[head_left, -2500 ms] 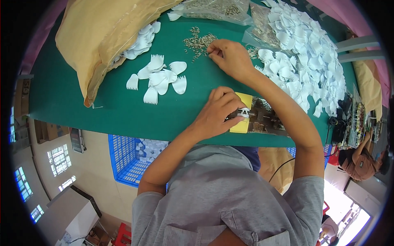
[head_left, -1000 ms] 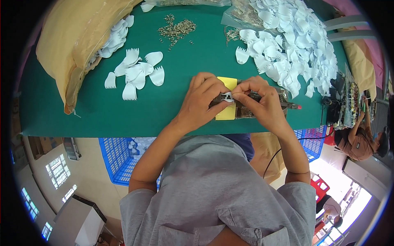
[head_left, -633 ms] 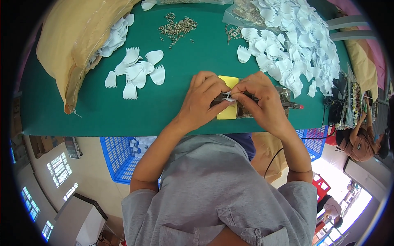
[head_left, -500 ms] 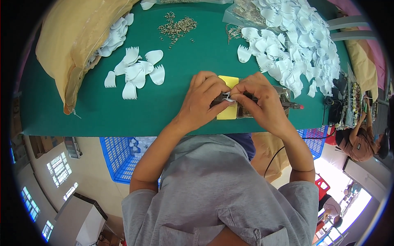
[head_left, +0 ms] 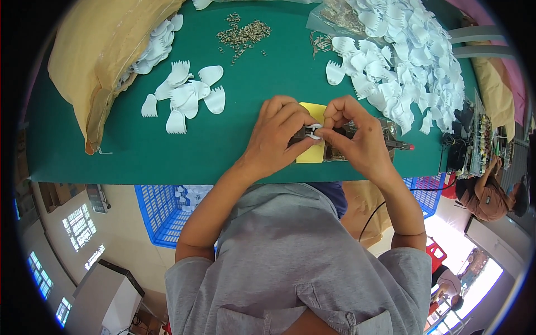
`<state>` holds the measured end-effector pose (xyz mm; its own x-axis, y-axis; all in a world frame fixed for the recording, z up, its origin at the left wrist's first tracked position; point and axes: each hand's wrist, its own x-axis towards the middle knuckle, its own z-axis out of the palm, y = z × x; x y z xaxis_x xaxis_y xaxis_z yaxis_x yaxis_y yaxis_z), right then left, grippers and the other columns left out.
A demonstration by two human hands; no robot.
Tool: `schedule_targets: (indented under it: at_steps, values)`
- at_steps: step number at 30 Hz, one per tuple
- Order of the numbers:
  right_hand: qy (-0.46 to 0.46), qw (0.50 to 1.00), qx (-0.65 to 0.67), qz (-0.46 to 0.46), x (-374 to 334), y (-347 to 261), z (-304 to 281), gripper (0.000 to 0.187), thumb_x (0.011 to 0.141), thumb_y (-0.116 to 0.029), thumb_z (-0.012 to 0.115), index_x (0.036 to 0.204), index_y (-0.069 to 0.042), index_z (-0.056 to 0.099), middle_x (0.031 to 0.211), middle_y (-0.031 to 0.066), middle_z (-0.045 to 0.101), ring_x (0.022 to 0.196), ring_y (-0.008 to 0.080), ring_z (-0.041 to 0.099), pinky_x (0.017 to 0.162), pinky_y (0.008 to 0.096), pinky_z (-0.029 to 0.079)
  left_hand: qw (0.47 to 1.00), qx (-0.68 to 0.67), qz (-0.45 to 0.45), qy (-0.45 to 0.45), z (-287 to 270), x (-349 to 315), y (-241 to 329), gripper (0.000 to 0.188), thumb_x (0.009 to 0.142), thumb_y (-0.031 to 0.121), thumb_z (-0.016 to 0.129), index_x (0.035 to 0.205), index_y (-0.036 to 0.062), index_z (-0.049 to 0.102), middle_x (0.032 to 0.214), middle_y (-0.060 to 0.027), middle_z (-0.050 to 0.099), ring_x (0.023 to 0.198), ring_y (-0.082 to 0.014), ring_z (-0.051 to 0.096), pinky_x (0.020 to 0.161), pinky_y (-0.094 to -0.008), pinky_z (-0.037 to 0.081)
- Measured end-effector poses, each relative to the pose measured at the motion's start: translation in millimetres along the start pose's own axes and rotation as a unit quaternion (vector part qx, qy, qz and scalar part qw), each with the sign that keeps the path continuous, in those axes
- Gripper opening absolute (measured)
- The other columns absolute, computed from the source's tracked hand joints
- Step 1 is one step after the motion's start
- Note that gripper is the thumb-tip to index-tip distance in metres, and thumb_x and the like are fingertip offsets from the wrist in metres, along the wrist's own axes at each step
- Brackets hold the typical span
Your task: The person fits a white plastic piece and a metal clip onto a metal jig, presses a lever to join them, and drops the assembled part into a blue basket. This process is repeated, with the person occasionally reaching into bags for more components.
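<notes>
Near the table's front edge, a small white toothed plastic piece (head_left: pixel 316 134), like half of a hair claw clip, is between my hands over a yellow plate (head_left: pixel 310 154). My left hand (head_left: pixel 277 129) pinches it from the left, with its thumb below and fingers above. My right hand (head_left: pixel 357 134) has its thumb tip against the piece's right side and its index finger curled above. A dark metal part shows at the piece's middle; my fingers hide most of it. Beneath my right hand lies a dark fixture (head_left: pixel 338 153), partly covered. Beside it is a tool with a red tip (head_left: pixel 412 147).
Loose white clip halves (head_left: pixel 187 95) lie at left by a tan sack (head_left: pixel 84 72). A large heap of them (head_left: pixel 402 61) fills the right. Small metal springs (head_left: pixel 244 34) and thin pins (head_left: pixel 321 43) lie at the back. A blue basket (head_left: pixel 159 215) stands below the table edge.
My right index finger has lifted and drawn back from the piece, while the thumb stays against it. More of the white piece shows now. My left hand keeps its grip.
</notes>
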<state>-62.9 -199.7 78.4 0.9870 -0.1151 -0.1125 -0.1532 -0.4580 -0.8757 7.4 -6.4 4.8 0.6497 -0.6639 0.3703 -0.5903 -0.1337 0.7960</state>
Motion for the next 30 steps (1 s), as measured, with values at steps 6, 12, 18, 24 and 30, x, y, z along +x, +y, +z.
schedule_targets:
  at_steps: [6, 12, 18, 24, 30]
  values:
    - [-0.011, 0.999, -0.042, -0.024, -1.9, 1.4, 1.3, 0.029, 0.083, -0.002, 0.084, 0.104, -0.004, 0.064, 0.088, 0.0052, 0.065, 0.078, 0.0158, 0.064, 0.071, 0.0305, 0.053, 1.000, -0.021, 0.002, 0.001, 2.7, -1.3, -3.3, 0.032, 0.081, 0.013, 0.084, 0.108, 0.0069, 0.068, 0.113, -0.0081, 0.067, 0.115, -0.0313, 0.058, 0.098, -0.0431, 0.046]
    - [0.056, 0.993, -0.074, -0.073, -11.6, 7.3, 9.0, 0.024, 0.083, -0.005, 0.085, 0.101, -0.004, 0.069, 0.086, 0.0052, 0.066, 0.076, 0.0157, 0.062, 0.071, 0.0318, 0.052, 1.000, -0.029, 0.009, 0.003, 3.0, -0.4, -3.5, 0.029, 0.082, 0.013, 0.083, 0.106, 0.0065, 0.068, 0.109, -0.0070, 0.067, 0.115, -0.0300, 0.058, 0.098, -0.0431, 0.046]
    - [0.015, 1.000, -0.025, -0.007, 2.2, -2.9, -1.4, 0.021, 0.084, -0.004, 0.084, 0.100, -0.003, 0.069, 0.088, 0.0047, 0.069, 0.079, 0.0132, 0.064, 0.072, 0.0299, 0.053, 0.995, -0.091, -0.023, 0.016, 7.6, 1.2, 1.8, 0.026, 0.083, 0.014, 0.084, 0.102, 0.0072, 0.067, 0.101, -0.0067, 0.065, 0.101, -0.0288, 0.061, 0.088, -0.0416, 0.047]
    - [-0.105, 0.985, 0.069, 0.120, 6.9, -1.5, -13.3, 0.019, 0.091, -0.001, 0.079, 0.108, -0.002, 0.070, 0.094, -0.0005, 0.069, 0.086, 0.0080, 0.063, 0.081, 0.0255, 0.052, 0.990, -0.124, -0.060, 0.023, 10.7, 1.9, 0.5, 0.029, 0.079, 0.015, 0.089, 0.097, 0.0064, 0.067, 0.094, -0.0052, 0.065, 0.087, -0.0252, 0.062, 0.078, -0.0377, 0.048]
    - [0.341, 0.932, -0.120, -0.021, -52.9, 61.6, -76.0, 0.016, 0.100, -0.007, 0.072, 0.115, -0.001, 0.074, 0.105, 0.0047, 0.074, 0.096, 0.0104, 0.068, 0.086, 0.0262, 0.053, 0.991, -0.118, -0.065, 0.019, 9.2, 1.0, 1.0, 0.027, 0.079, 0.011, 0.090, 0.096, 0.0058, 0.070, 0.095, -0.0047, 0.068, 0.089, -0.0210, 0.064, 0.079, -0.0332, 0.050]
